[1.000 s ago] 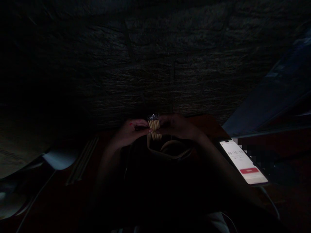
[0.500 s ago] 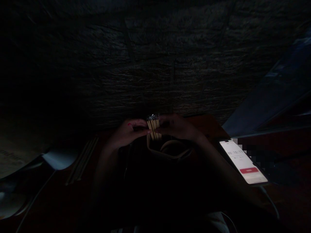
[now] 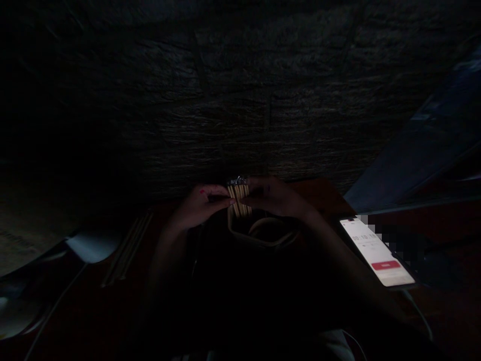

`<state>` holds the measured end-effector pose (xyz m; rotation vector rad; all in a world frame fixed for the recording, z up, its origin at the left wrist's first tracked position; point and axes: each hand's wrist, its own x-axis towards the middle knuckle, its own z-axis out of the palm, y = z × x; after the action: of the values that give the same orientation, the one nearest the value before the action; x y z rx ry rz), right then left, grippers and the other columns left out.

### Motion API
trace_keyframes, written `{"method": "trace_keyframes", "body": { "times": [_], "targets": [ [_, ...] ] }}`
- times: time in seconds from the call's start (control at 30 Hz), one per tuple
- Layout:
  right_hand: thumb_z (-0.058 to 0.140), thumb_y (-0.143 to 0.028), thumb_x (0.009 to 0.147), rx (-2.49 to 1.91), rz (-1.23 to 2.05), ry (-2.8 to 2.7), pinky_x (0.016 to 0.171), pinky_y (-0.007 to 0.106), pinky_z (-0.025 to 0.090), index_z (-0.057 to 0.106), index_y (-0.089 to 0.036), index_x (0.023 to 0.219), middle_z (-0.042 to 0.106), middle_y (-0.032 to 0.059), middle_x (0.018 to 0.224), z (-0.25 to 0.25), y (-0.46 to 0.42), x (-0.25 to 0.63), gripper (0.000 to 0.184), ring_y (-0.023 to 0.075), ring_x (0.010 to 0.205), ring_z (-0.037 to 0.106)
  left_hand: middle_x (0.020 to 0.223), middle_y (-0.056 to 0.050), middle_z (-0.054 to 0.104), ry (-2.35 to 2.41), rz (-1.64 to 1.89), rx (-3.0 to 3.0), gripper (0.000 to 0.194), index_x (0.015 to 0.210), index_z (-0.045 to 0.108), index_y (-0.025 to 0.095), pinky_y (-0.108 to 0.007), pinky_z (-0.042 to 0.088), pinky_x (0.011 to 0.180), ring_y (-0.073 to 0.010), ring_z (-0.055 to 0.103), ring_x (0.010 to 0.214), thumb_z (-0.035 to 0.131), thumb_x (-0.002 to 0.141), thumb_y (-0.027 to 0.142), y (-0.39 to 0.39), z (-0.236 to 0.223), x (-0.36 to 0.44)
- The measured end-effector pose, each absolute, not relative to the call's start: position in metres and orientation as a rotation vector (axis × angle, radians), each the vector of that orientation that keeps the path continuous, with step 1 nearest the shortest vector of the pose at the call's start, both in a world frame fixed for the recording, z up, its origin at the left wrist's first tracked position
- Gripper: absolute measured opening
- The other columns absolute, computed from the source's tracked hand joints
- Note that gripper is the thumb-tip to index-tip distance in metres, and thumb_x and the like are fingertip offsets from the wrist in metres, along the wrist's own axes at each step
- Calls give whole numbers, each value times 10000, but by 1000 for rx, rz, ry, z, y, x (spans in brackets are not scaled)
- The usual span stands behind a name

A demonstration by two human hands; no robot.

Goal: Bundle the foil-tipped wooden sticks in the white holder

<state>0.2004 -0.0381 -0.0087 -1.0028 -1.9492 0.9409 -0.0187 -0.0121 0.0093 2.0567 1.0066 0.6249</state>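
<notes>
A row of several thin pale sticks (image 3: 239, 193), with something shiny like clear plastic or foil at the top end, stands at the centre between both hands. My left hand (image 3: 203, 203) grips the bundle from the left, its thumb across the front. From the other side my right hand (image 3: 268, 196) pinches the same sticks, fingers mostly behind them. Just below is an open container with a pale rim (image 3: 255, 242), and a curved band shows inside it. The sticks' lower ends reach that rim; darkness hides how deep they go.
A lit phone (image 3: 378, 250) with a timer screen lies on the right, a cable at its lower end. Several long thin sticks (image 3: 128, 248) lie on the dark reddish table at left, near a pale rounded object (image 3: 93, 246). A rough brick-patterned wall (image 3: 240, 115) rises behind.
Both hands keep their hold in nearly the same spot. The sticks' top ends have spread slightly to the right, and the shiny end has shifted a little with them.
</notes>
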Motion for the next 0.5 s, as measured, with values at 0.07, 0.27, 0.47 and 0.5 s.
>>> {"method": "trace_keyframes", "body": {
  "times": [0.07,0.27,0.47,0.5],
  "targets": [
    [631,-239,821,-1017,941,-1945,702,268,478,683,-155,1049,715,37,929,-7,-39,200,248,160,815,647,899,-43,745,1029,630,2041,175,872,719,147,-286,504,816,-179,675,868,659,819,302,-13,10,-17],
    [633,-237,827,-1003,948,-1956,734,277,489,670,-185,1109,722,42,992,-9,-38,200,290,160,853,654,916,-46,747,1029,641,2021,179,874,723,152,-289,500,818,-183,673,879,666,809,308,-13,9,-15],
    [632,-269,832,-1038,932,-1968,720,279,483,674,-188,1104,718,36,968,-10,-38,199,287,159,843,649,866,-31,738,1008,635,2053,161,833,719,162,-277,495,797,-165,664,835,677,801,314,-11,6,-16],
    [630,-278,834,-1038,928,-1973,716,279,481,676,-185,1100,717,39,962,-9,-38,198,286,161,844,649,859,-28,737,1002,635,2055,161,826,718,163,-276,494,795,-164,662,831,681,799,318,-10,5,-17]
  ]
}}
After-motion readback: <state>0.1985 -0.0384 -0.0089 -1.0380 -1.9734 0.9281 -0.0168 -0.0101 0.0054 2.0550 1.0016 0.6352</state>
